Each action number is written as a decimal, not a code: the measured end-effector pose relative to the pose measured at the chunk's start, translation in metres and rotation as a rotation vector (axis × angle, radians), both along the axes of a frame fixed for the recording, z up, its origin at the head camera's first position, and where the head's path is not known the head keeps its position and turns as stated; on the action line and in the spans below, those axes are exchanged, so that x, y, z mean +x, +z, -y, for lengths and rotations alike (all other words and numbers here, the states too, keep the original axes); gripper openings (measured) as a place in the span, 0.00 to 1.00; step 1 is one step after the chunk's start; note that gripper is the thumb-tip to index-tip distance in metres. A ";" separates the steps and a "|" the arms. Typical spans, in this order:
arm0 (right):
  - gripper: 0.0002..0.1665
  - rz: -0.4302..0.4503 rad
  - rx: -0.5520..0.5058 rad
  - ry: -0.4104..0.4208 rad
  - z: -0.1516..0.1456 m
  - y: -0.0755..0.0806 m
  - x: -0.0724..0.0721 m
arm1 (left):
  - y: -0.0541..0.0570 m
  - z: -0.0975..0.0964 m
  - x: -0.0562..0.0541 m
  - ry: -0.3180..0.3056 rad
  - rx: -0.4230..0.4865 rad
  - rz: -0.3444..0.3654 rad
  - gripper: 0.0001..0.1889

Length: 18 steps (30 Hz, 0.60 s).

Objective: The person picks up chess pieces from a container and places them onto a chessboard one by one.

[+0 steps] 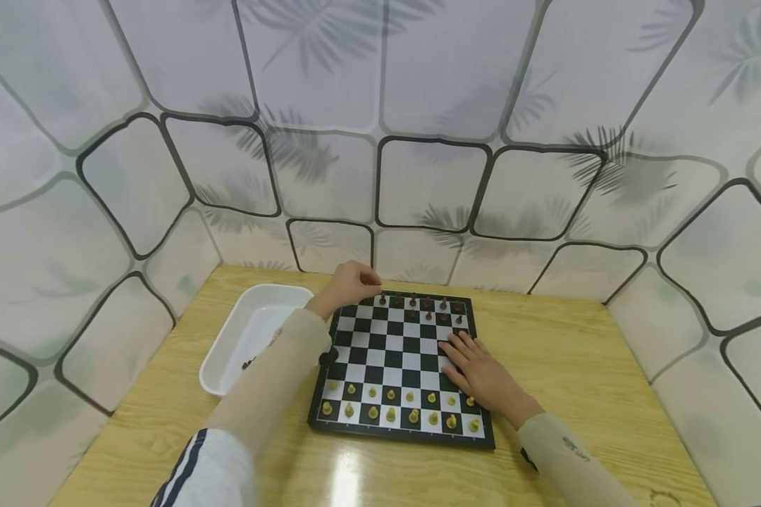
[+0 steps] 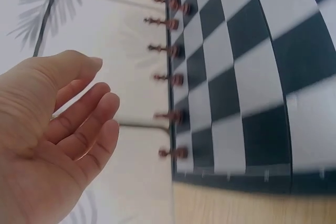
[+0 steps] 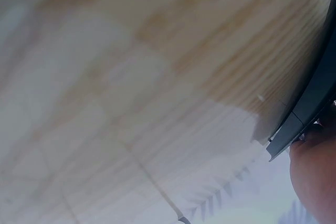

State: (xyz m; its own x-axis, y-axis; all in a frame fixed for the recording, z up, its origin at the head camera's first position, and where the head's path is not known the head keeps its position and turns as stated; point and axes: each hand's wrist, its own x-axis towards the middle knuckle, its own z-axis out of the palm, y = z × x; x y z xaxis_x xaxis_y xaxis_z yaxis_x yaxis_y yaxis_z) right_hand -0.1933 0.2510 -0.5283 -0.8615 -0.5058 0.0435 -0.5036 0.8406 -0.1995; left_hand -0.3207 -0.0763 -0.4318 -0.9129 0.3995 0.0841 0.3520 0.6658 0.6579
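Observation:
A black-and-white chessboard [image 1: 393, 348] lies on the table with gold chess pieces [image 1: 390, 414] in two rows along its near side. Dark reddish chess pieces [image 1: 413, 301] stand along the far edge, and a few more are in front of them at the right. My left hand [image 1: 353, 283] hovers by the far left corner. In the left wrist view this hand [image 2: 73, 129] has loosely bent fingers with nothing between them, beside the row of reddish pieces [image 2: 169, 50]. My right hand [image 1: 478, 370] rests with spread fingers on the board's right edge; only part of it [image 3: 317, 177] shows in the right wrist view.
Left of the board stands a white plastic tray [image 1: 223, 338], partly behind my left forearm, with some small dark pieces [image 1: 249, 363] in it. The wooden table [image 1: 558, 338] meets a patterned wall covering [image 1: 431, 183] at the back and sides.

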 end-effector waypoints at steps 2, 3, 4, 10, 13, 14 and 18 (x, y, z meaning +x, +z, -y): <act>0.36 -0.001 -0.003 -0.001 0.000 0.001 0.001 | 0.002 0.013 0.002 0.006 0.008 0.000 0.11; 0.36 0.000 -0.004 -0.001 0.000 0.001 0.001 | 0.003 0.020 0.004 0.008 0.014 0.000 0.11; 0.36 0.002 -0.008 -0.002 0.000 0.001 0.001 | 0.005 0.027 0.006 0.012 0.019 0.005 0.12; 0.36 0.004 -0.014 0.000 0.000 0.002 0.001 | 0.011 0.068 0.021 0.017 0.051 0.028 0.12; 0.36 -0.008 -0.006 -0.001 -0.001 0.001 0.000 | 0.012 0.087 0.030 0.038 0.064 0.018 0.13; 0.36 -0.012 -0.006 0.001 -0.001 0.001 0.000 | 0.012 0.093 0.033 0.047 0.066 0.015 0.13; 0.36 -0.001 -0.004 0.005 -0.001 -0.001 -0.001 | 0.011 0.117 0.046 0.065 0.056 0.000 0.12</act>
State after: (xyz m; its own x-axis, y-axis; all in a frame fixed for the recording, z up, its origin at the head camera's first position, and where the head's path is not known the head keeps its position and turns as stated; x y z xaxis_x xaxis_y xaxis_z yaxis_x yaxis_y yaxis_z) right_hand -0.1945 0.2521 -0.5297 -0.8591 -0.5098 0.0464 -0.5078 0.8374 -0.2020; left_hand -0.2748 -0.1937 -0.4207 -0.9368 0.3338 0.1051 0.3094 0.6494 0.6947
